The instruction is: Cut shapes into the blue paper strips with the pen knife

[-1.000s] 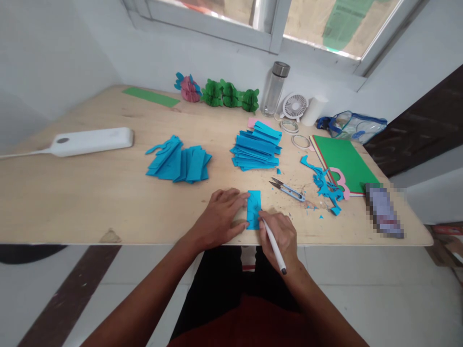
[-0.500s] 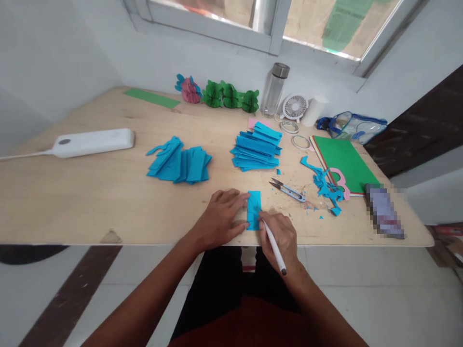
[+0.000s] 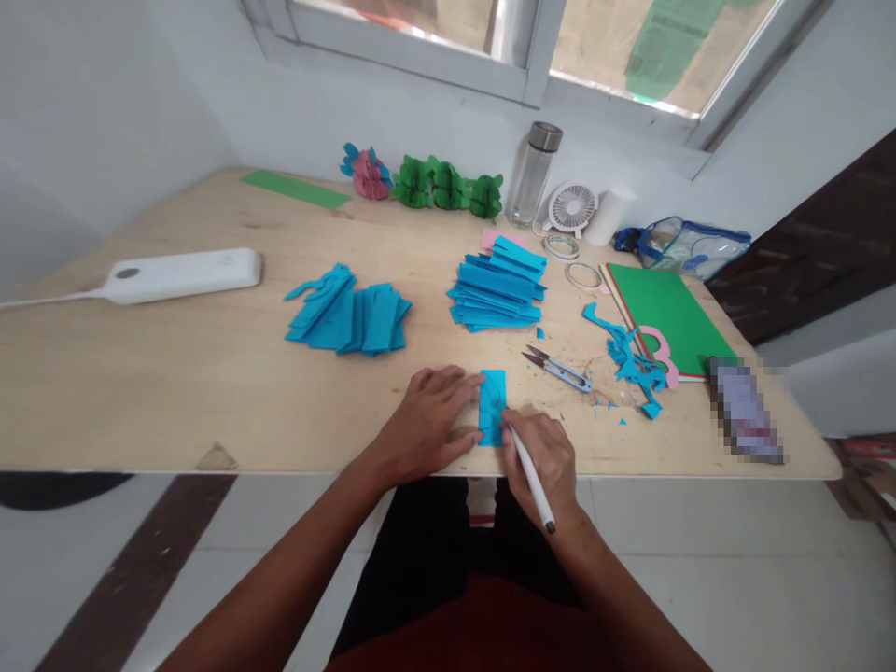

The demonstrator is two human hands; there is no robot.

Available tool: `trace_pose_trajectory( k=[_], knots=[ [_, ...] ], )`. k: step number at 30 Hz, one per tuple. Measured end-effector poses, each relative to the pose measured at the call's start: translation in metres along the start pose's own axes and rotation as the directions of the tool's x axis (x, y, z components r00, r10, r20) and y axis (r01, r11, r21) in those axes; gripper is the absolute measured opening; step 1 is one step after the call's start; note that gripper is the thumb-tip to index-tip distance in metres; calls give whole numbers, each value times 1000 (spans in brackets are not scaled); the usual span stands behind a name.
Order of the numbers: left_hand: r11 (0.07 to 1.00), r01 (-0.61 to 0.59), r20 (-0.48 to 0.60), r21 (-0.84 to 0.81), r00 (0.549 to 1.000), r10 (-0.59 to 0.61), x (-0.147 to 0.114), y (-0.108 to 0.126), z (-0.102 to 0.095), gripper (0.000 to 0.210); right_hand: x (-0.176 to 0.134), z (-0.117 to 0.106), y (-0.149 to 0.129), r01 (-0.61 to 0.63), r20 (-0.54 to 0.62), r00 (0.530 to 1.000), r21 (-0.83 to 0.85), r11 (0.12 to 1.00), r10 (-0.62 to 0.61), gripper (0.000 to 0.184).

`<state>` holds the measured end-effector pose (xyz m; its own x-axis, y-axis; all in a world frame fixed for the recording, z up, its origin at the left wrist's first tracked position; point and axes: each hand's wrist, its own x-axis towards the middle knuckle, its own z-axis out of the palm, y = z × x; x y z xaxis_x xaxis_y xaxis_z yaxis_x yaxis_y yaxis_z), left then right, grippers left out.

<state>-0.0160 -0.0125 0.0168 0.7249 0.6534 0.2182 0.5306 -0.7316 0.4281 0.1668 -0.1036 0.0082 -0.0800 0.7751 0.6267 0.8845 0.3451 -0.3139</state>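
Head view, table (image 3: 168,373): pale wood, stain (image 3: 215,457) toward nine o'clock from the slip, blue scraps (image 3: 634,364) between two and three.
Blue slip (image 3: 493,408): flat near the table's front edge, between both hands.
Left hand (image 3: 430,420): spread, gripping nothing, fingertips touching the slip's nine-o'clock side.
Right hand (image 3: 539,457): grasping white pen (image 3: 533,485), at four o'clock.
Room: window (image 3: 536,70) at twelve, dark panel (image 3: 826,233) at two, tiled floor (image 3: 651,541) below.

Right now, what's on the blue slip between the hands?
Faint lines show on the blue slip; the left hand touches its left edge. The right hand, with white pen, hides part.
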Motion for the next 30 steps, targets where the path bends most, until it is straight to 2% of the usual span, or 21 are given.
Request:
trace_pose_trajectory(
  k=[9, 17, 30],
  knots=[
    [999, -38, -16, 34, 999, 39, 0, 0, 0, 48, 1, -1, 0, 2, 7, 1000, 11, 1000, -3, 21],
    [996, -84, -52, 27, 995, 85, 0, -3, 0, 34, 1, -1, 0, 3, 19, 1000, 12, 1000, -3, 21],
    [992, -112, -55, 50, 992, 114, 0, -4, 0, 32, 2, -2, -1, -13, 39, 999, 16, 1000, 12, 21]
  ],
)
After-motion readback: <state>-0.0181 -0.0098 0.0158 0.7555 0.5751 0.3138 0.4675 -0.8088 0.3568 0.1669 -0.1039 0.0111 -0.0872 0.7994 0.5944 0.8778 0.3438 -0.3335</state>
